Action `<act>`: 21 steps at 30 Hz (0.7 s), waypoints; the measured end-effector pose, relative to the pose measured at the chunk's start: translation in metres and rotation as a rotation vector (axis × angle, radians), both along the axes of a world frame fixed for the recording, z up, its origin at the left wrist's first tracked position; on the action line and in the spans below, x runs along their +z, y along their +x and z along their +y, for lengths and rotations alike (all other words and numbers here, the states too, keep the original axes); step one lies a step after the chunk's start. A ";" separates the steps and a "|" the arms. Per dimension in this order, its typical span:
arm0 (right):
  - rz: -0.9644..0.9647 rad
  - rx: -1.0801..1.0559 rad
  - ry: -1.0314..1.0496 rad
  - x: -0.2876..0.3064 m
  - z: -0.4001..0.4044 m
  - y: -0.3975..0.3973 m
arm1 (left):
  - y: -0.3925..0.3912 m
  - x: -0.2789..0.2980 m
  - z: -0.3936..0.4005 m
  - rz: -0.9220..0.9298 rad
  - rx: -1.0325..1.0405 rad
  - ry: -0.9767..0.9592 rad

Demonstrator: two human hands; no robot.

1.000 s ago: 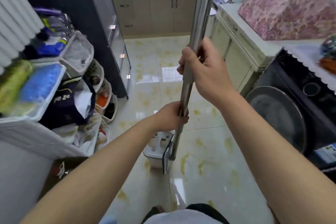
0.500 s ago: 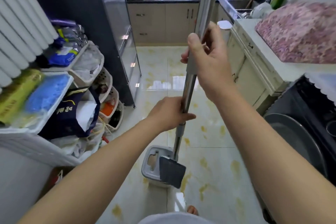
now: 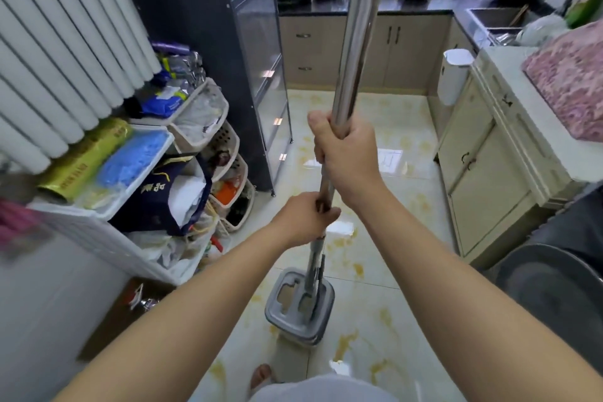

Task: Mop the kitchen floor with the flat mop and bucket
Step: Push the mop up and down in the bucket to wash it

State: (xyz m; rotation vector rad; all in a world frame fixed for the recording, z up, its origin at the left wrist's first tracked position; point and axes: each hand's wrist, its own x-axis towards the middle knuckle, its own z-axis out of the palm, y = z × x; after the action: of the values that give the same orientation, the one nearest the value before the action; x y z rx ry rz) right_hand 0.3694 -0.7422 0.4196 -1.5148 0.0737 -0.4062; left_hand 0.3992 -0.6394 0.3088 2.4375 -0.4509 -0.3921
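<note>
Fingers [image 3: 321,153] of both hands wrap the mop handle [image 3: 357,29].

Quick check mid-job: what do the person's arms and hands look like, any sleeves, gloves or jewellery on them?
Both forearms are bare to the frame's lower edge, with no sleeves showing. The left hand and right hand wear no gloves, and no rings, watch or wristbands are visible.

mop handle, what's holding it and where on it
Both hands grip the silver metal mop handle: the right hand around the mid shaft, the left hand just below it, above the grey joint. The mop's lower end stands in the grey bucket.
</note>
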 end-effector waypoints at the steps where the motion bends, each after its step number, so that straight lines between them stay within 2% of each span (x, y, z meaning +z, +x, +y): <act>1: 0.023 -0.018 -0.021 -0.006 0.002 0.001 | 0.002 -0.004 0.001 0.018 -0.027 -0.005; 6: 0.048 -0.078 -0.101 -0.021 0.011 0.004 | 0.011 -0.021 0.008 0.077 -0.051 -0.036; 11: 0.048 -0.051 -0.125 -0.034 0.012 0.008 | 0.017 -0.031 0.009 0.123 -0.028 -0.013; 14: 0.072 -0.029 -0.139 -0.034 0.009 0.008 | 0.014 -0.028 0.009 0.200 -0.053 -0.063; 16: 0.103 0.060 -0.211 -0.020 0.008 0.008 | 0.015 -0.007 0.012 0.259 -0.059 -0.179; 18: 0.080 0.139 -0.260 0.018 0.006 0.015 | 0.024 0.037 0.014 0.269 -0.075 -0.408; 21: -0.158 0.142 -0.227 0.117 0.006 0.036 | 0.050 0.136 0.016 0.207 -0.065 -0.720</act>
State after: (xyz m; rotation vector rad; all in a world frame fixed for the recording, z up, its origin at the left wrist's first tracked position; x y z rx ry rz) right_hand 0.4049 -0.7363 0.5366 -1.6936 -0.2092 -0.4293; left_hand 0.4492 -0.6230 0.4453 1.6722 -0.4786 -0.4161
